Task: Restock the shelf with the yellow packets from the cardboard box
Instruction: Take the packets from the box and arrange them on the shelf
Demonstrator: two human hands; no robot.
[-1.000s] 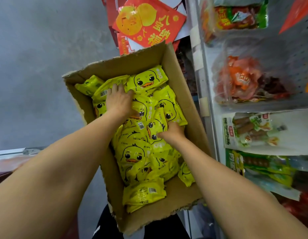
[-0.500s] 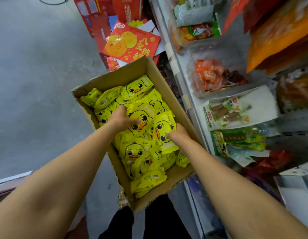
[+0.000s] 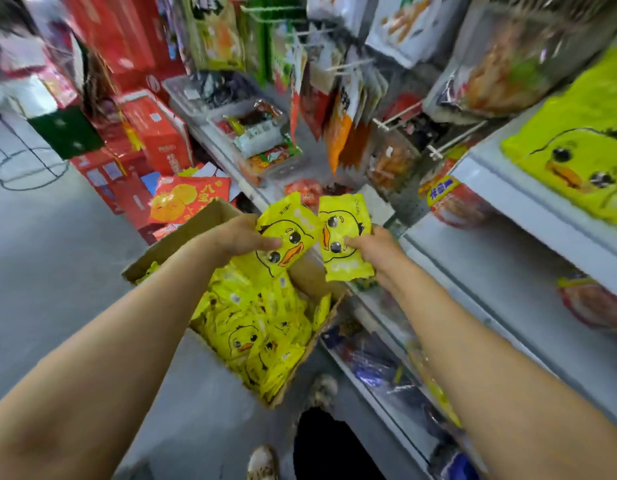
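Aloft, two yellow packets, differently tilted.

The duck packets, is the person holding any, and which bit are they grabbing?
Yes, two. The left hand pinches one yellow packet by its left edge, and the right hand grips another packet by its right edge.

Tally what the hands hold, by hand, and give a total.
Left hand: 1 duck packet, pinched at its edge.
Right hand: 1 duck packet, also pinched.
Total: 2 packets held, both above the box. More lie in the box, too overlapped to count.
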